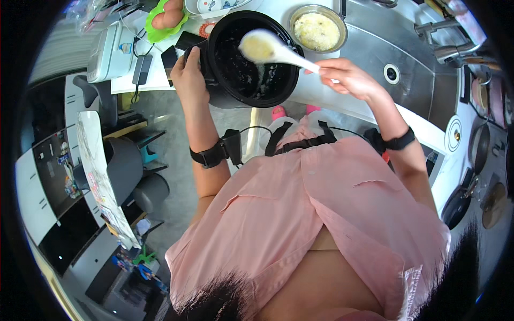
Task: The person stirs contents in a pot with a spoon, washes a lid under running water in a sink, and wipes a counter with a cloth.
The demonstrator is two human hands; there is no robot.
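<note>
My left hand [190, 74] grips the handle of a black cooking pot [257, 100], which is tilted and shows dark inner walls with pale residue. In my right hand [349, 78] is the handle of a white ladle [267, 48]. Its bowl, over the pot's mouth, carries some pale yellow food. A metal bowl [343, 38] of pale yellow, grainy food stands just right of the pot, beside the sink.
The steel sink [405, 96] with a faucet [441, 30] lies at right. Toward the left are a green bowl [160, 35] of eggs, a red beaded ring [204, 30], a phone [170, 56], a power adapter [141, 70] and a white appliance [106, 54].
</note>
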